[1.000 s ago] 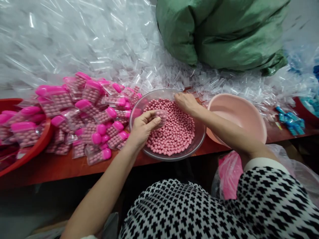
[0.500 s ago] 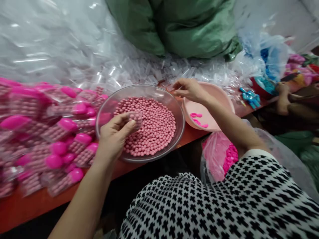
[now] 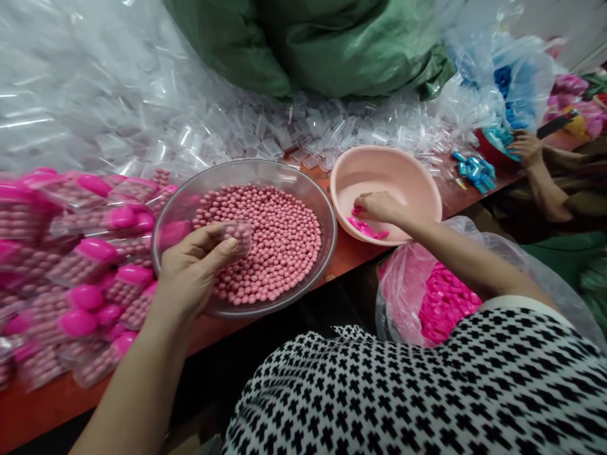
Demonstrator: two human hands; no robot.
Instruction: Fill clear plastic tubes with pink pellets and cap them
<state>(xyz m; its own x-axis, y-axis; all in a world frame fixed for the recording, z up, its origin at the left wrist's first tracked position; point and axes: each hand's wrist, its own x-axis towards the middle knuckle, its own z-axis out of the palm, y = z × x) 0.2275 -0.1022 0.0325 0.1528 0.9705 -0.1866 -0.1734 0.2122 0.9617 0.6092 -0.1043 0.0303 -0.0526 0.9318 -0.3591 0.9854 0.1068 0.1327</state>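
Observation:
My left hand [image 3: 192, 265] pinches a small clear plastic box [image 3: 239, 239] of pink beads between thumb and fingers. That box is over the left part of a grey see-through bowl [image 3: 327, 253] heaped with loose pink beads [image 3: 270, 246]. To the right, my right hand [image 3: 379, 207] is down in a peach plastic basin [image 3: 417, 170]. Its fingers are bent together at a bright pink cap [image 3: 356, 211], beside several more pink caps [image 3: 372, 232] on the basin's floor. The undersides of these fingertips are hidden.
Filled boxes with pink caps [image 3: 90, 272] pile up on the left. Clear empty boxes [image 3: 265, 136] lie behind the bowls, below a green sack [image 3: 332, 50]. A bag of pink caps [image 3: 446, 303] stands below the basin. Another person's hand [image 3: 526, 148] is at a red bowl [image 3: 497, 151].
My right hand has moved from between the two bowls down into the peach basin, among the pink caps. My left hand still holds the box; the view has shifted slightly right.

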